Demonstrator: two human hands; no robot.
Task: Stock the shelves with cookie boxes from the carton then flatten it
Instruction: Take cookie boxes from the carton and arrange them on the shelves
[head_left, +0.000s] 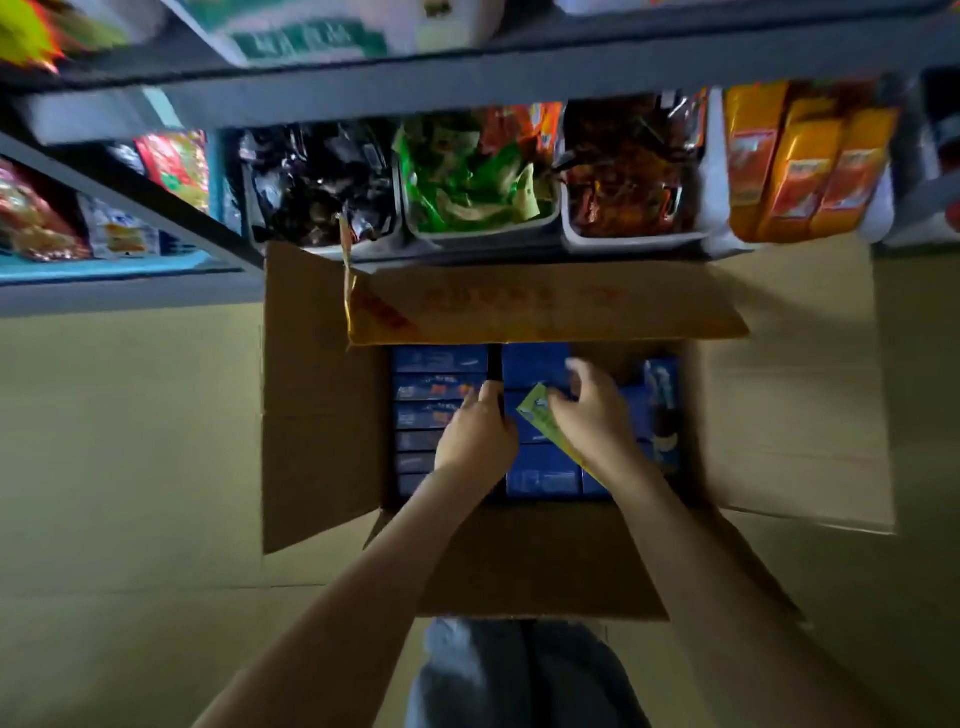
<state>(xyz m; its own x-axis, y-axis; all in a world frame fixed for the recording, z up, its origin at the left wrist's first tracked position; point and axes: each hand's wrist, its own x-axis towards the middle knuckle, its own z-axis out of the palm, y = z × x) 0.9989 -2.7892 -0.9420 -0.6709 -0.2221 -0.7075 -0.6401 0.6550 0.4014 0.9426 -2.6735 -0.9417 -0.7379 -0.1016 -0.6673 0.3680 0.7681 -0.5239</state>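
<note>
Dim frame overall; you are working in low, warm light. The floor (130, 441) reads dull yellow-tan and darkens toward the lower corners. Brightest patch is the white packaging (311, 31) above the top shelf (467, 78), so the light seems to come from above and ahead of you. The back row of blue cookie boxes (540, 473) sits in shade under the far flap (545, 306) of the carton (322, 415). Small glints on the black foil packets (317, 182). Motion blur throughout: box print unreadable, fingertips of your right hand (597, 421) smeared. Wide-angle bend bows the shelf rails. The top-left packs (26, 36) streak worst.
</note>
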